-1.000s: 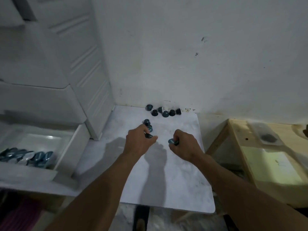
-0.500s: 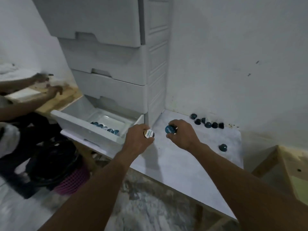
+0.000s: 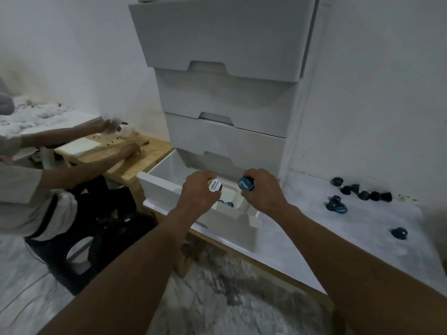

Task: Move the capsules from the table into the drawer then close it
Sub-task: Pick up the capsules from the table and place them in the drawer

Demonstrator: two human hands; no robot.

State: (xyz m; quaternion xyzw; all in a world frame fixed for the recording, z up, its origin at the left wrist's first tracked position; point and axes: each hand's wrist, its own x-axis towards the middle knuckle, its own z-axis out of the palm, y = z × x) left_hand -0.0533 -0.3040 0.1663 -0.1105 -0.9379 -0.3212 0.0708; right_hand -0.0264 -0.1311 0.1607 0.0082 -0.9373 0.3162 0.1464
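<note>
My left hand grips a capsule with a white printed lid above the open bottom drawer of a white drawer unit. My right hand grips a blue capsule over the drawer's right side. A few blue capsules show inside the drawer between my hands. Several dark blue capsules lie on the white table at the back right, a small cluster sits nearer, and one capsule lies alone further right.
The drawer unit stands on the table's left end, its upper drawers closed. Another person sits at left, hands on a wooden board. A dark stool stands below. The floor is marbled.
Both hands carried their capsules left from the table to above the open drawer. The view turned left, bringing the drawer unit to the centre.
</note>
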